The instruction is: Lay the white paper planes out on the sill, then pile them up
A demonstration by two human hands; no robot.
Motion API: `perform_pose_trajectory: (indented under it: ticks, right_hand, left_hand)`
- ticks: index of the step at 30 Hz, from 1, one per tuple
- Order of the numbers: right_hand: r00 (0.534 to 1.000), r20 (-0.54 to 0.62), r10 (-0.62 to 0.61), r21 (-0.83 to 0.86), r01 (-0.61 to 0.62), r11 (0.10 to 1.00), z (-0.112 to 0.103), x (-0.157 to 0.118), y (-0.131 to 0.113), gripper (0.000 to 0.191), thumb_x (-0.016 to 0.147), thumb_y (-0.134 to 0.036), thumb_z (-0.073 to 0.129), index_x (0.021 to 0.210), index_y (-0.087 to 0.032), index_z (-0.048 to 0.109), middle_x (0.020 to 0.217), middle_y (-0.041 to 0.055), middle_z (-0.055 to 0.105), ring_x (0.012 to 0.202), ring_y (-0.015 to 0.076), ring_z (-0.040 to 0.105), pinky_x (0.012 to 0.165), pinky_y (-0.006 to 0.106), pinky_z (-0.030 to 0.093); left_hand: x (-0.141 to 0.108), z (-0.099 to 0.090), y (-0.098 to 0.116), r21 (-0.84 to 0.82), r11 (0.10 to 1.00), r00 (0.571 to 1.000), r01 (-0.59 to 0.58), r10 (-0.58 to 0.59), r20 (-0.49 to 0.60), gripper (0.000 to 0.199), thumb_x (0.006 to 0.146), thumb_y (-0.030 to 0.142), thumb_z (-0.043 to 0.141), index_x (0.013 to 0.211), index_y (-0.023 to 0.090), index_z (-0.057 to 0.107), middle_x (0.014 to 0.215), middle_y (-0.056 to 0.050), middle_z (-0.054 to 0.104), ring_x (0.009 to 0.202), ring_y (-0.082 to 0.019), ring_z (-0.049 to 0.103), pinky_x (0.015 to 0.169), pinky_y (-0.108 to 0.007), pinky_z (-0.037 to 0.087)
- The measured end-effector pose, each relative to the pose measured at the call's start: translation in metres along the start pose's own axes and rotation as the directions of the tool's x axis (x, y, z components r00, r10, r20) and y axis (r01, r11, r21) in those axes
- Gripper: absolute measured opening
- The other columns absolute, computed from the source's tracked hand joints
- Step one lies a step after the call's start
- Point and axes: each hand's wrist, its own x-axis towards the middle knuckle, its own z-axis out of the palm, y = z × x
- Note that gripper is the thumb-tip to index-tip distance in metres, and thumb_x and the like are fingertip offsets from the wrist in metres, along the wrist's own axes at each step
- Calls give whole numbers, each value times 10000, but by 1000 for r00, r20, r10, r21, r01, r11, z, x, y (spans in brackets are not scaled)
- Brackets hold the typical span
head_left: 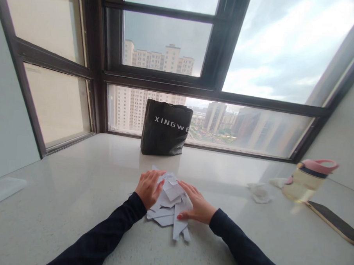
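Note:
A loose heap of white paper scraps (169,198) lies on the pale speckled countertop (102,231). Some pieces are folded or cut to points, and they overlap one another. My left hand (150,188) rests at the heap's left side, fingers bent but apart, thumb toward the paper. On the right side my right hand (195,203) is spread, with its fingertips and thumb touching the edge of the scraps. Neither hand grips a piece. The palms hide part of the heap's sides.
Behind the heap, against the window, stands a black bag (165,128) with white lettering. To the right are a bottle (305,185) with a pink lid, a crumpled translucent packet (259,192) and a dark phone (335,221). A whitish flat item (4,189) lies at far left.

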Motion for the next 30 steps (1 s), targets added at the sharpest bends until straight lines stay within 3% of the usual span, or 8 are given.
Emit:
perform_pose_trajectory:
  ticks: [4, 7, 9, 12, 17, 25, 28, 30]
  right_hand:
    - [996, -77, 48, -25, -50, 998, 15, 6, 0, 719, 620, -514, 587, 1233, -213, 362, 1193, 98, 471, 1092, 257, 395, 907, 409, 302]
    - [981, -188, 49, 9, -48, 999, 17, 11, 3, 415, 776, -410, 444, 1150, -229, 450, 1114, 71, 536, 1029, 215, 454, 885, 385, 331]
    - [965, -256, 51, 46, -40, 998, 15, 13, 7, 330, 830, -366, 351, 1099, -233, 487, 1083, 60, 556, 1007, 195, 475, 886, 374, 337]
    - [945, -318, 76, 89, -50, 995, 13, 13, 16, 331, 852, -359, 290, 1057, -233, 517, 1062, 53, 570, 1001, 188, 486, 894, 375, 336]
    - [955, -284, 84, 129, -49, 990, 17, 13, 22, 355, 846, -384, 291, 1026, -215, 547, 1059, 60, 579, 1009, 190, 487, 892, 372, 347]
    - [954, -283, 97, 119, -66, 991, 17, 10, 17, 350, 798, -429, 388, 1055, -224, 509, 1056, 66, 572, 1011, 203, 489, 884, 386, 356]
    - [967, -248, 64, 91, -43, 995, 16, 8, 14, 539, 709, -483, 506, 1166, -211, 419, 1168, 82, 499, 1090, 224, 422, 920, 405, 326]
    - [974, -222, 42, 75, -25, 997, 17, 6, 11, 655, 656, -502, 557, 1209, -201, 375, 1222, 94, 449, 1128, 237, 379, 938, 413, 305]
  left_hand:
    - [-4, -5, 31, -123, 953, 952, -276, 289, 105, 257, 840, 225, 349, 1073, 184, 450, 1015, -51, 562, 895, -195, 476, 775, -330, 319]
    - [-14, 4, 51, -201, 879, 838, -432, 473, 271, 276, 850, 326, 382, 1114, 270, 441, 1056, 16, 566, 914, -169, 477, 796, -306, 310]
    - [-21, 16, 56, -229, 840, 764, -492, 543, 347, 353, 832, 425, 406, 1170, 327, 385, 1182, 64, 492, 1019, -163, 433, 828, -295, 301]
    - [-27, 29, 53, -208, 829, 725, -518, 555, 408, 380, 819, 473, 411, 1174, 340, 382, 1260, 87, 413, 1151, -171, 323, 916, -319, 243]
    - [-20, 25, 35, -139, 890, 757, -434, 444, 480, 226, 815, 319, 447, 1027, 286, 520, 1227, 48, 458, 1171, -198, 314, 962, -381, 186]
    - [-9, 15, 14, -152, 978, 883, -144, 197, 426, 126, 657, 158, 501, 764, 183, 564, 1235, -44, 440, 1163, -241, 320, 960, -412, 186]
    - [-5, 15, 5, -334, 940, 943, 69, 47, 328, 181, 668, 160, 467, 835, 186, 530, 1203, -49, 461, 1128, -212, 374, 936, -353, 266]
    - [-1, 12, -1, -417, 894, 953, 163, -32, 303, 284, 719, 243, 449, 997, 187, 469, 1215, -60, 442, 1127, -196, 380, 927, -330, 293]
